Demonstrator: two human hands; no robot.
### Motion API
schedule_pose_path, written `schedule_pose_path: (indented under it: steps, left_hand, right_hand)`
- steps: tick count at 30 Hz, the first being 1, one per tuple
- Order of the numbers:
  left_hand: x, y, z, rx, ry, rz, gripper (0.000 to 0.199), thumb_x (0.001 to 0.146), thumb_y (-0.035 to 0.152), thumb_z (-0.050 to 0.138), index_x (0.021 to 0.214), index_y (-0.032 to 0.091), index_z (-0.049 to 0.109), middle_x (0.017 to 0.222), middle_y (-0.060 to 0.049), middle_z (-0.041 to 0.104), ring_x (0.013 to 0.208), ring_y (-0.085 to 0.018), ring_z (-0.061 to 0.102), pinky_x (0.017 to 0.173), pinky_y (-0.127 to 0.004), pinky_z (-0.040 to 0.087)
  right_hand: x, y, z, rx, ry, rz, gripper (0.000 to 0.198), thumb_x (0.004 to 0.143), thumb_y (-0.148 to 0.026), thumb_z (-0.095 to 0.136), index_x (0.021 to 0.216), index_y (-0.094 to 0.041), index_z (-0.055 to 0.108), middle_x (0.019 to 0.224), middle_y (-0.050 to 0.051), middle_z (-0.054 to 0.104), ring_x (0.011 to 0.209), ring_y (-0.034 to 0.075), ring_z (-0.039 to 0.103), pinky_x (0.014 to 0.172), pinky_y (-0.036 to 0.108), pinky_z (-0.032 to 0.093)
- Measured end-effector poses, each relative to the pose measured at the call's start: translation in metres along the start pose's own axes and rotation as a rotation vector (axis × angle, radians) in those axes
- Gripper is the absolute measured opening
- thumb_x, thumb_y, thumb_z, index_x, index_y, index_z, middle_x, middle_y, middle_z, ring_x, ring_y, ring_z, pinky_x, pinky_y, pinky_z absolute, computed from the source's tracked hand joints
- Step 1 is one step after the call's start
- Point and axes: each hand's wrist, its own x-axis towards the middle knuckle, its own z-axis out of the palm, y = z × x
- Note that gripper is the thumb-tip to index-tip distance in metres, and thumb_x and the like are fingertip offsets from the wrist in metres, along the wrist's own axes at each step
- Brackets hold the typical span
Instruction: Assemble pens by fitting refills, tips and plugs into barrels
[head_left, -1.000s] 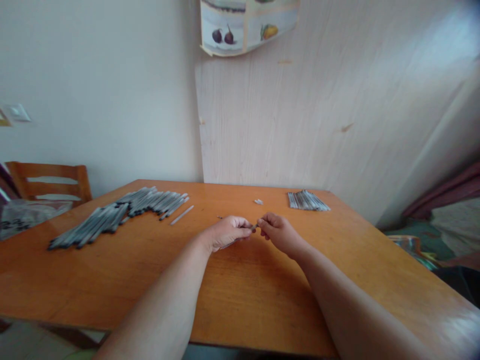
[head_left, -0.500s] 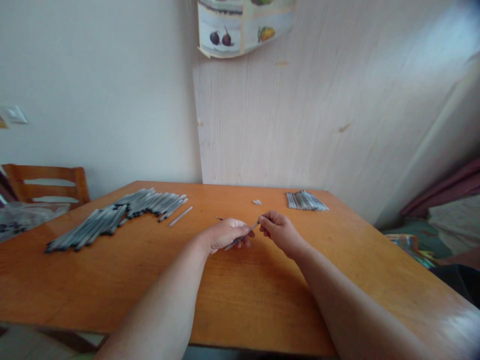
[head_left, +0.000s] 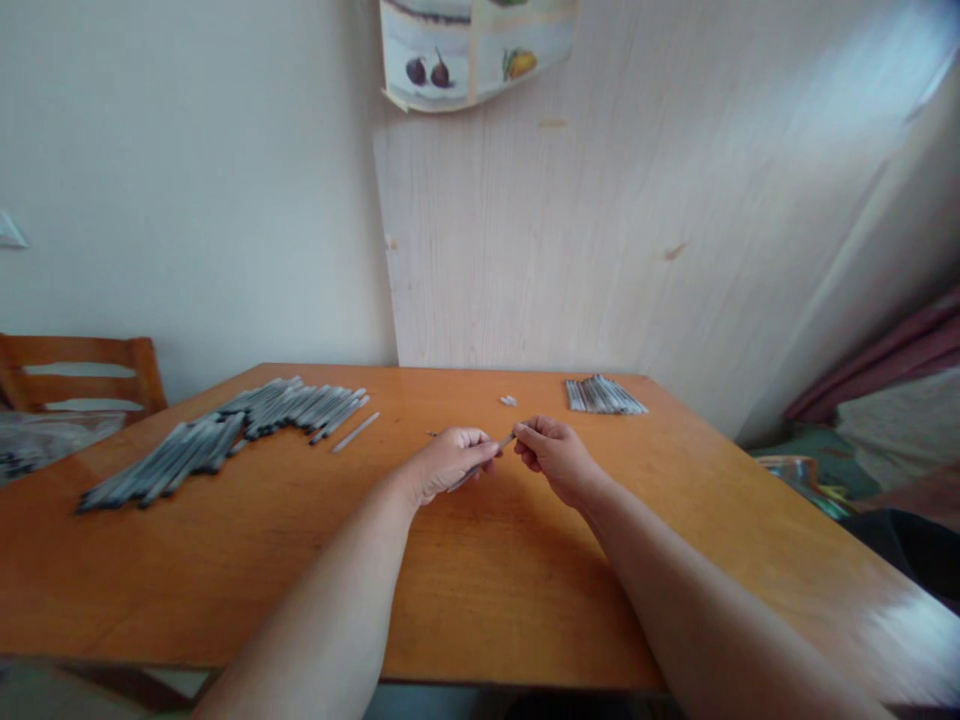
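Observation:
My left hand [head_left: 448, 466] is closed around a slim pen [head_left: 506, 441], which slants up to the right over the middle of the table. At its upper end, the fingertips of my right hand [head_left: 556, 456] pinch the pen. My fingers cover much of it, so its details are hard to make out. Just beyond my left hand lies a small thin piece [head_left: 432, 434], partly hidden. A lone translucent pen barrel [head_left: 356, 432] rests farther left. Two or so small white pieces [head_left: 508, 400] lie beyond my hands.
A broad heap of grey pens [head_left: 180, 455] with black ends spreads over the left of the wooden table [head_left: 480, 590]. At the back right lies a neater row of pens [head_left: 604, 394]. A wall stands behind the table, and a chair [head_left: 75, 370] at the left.
The view has turned slightly to the right. Both hands keep hold of the pen, and the right fingertips have shifted a little along its upper end. The pens on the table have not moved.

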Motion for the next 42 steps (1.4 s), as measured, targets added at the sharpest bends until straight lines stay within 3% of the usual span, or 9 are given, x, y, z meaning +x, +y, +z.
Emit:
schedule_pose_path:
  steps: [3,7,14,20,26,32,36,42]
  left_hand:
    - [-0.001,0.000,-0.004,-0.036,-0.073,-0.058,0.048,0.084,0.056,0.050,0.094,0.012,0.066,0.077,-0.008,0.067,0.062,-0.013,0.053,0.057,-0.025,0.035]
    - [-0.002,-0.001,-0.005,-0.054,-0.104,-0.064,0.046,0.081,0.054,0.055,0.096,0.012,0.067,0.079,-0.008,0.069,0.062,-0.013,0.053,0.056,-0.025,0.035]
    - [0.003,-0.002,-0.001,-0.002,-0.019,-0.009,0.033,0.076,0.048,0.063,0.076,0.015,0.062,0.072,-0.004,0.064,0.058,-0.010,0.047,0.054,-0.023,0.031]
    - [0.008,-0.007,0.004,0.117,0.090,0.103,0.027,0.074,0.043,0.066,0.073,0.016,0.060,0.066,0.001,0.057,0.060,-0.011,0.045,0.057,-0.024,0.032]
    - [0.011,-0.006,0.008,0.176,0.159,0.111,0.026,0.071,0.041,0.067,0.073,0.016,0.061,0.066,0.002,0.056,0.061,-0.011,0.045,0.059,-0.024,0.033]
    - [0.010,-0.007,0.004,0.022,0.090,0.108,0.026,0.075,0.042,0.065,0.078,0.016,0.062,0.071,-0.001,0.060,0.065,-0.012,0.049,0.062,-0.025,0.036]
    - [0.007,-0.005,0.003,-0.048,0.041,0.080,0.029,0.075,0.044,0.066,0.080,0.015,0.065,0.072,-0.003,0.063,0.065,-0.012,0.050,0.061,-0.024,0.035]
    - [-0.001,-0.003,0.001,-0.144,-0.056,0.042,0.046,0.079,0.053,0.060,0.099,0.014,0.070,0.077,-0.008,0.067,0.065,-0.014,0.053,0.061,-0.025,0.036]
  right_hand:
    - [0.000,0.000,-0.001,0.002,-0.002,0.001,0.033,0.074,-0.049,0.065,0.073,-0.018,0.053,0.061,-0.001,0.056,0.049,0.008,0.043,0.045,0.022,0.030]
    - [0.000,-0.001,-0.001,0.016,0.001,0.001,0.032,0.073,-0.048,0.066,0.072,-0.018,0.053,0.061,-0.001,0.056,0.048,0.007,0.043,0.045,0.022,0.031]
    - [-0.001,-0.004,0.002,0.103,0.021,0.037,0.034,0.070,-0.046,0.070,0.069,-0.017,0.052,0.060,-0.001,0.057,0.047,0.007,0.043,0.043,0.022,0.028]
    - [0.001,0.001,0.003,0.137,0.054,0.062,0.034,0.070,-0.045,0.070,0.067,-0.018,0.050,0.057,-0.001,0.055,0.045,0.007,0.041,0.042,0.022,0.026]
    - [0.002,0.004,0.005,0.161,0.093,0.058,0.034,0.069,-0.044,0.072,0.067,-0.018,0.050,0.057,-0.002,0.056,0.045,0.007,0.041,0.042,0.023,0.025]
    - [0.001,0.001,0.003,0.324,0.013,0.076,0.032,0.070,-0.045,0.071,0.076,-0.016,0.058,0.063,0.001,0.061,0.050,0.009,0.047,0.045,0.023,0.030]
    - [0.001,0.002,0.001,0.311,-0.005,0.047,0.030,0.068,-0.041,0.075,0.075,-0.016,0.059,0.065,0.001,0.062,0.051,0.008,0.047,0.047,0.023,0.030]
    - [0.001,0.001,-0.001,0.308,0.020,0.018,0.033,0.066,-0.043,0.077,0.072,-0.016,0.058,0.064,0.001,0.062,0.051,0.008,0.047,0.047,0.023,0.031]
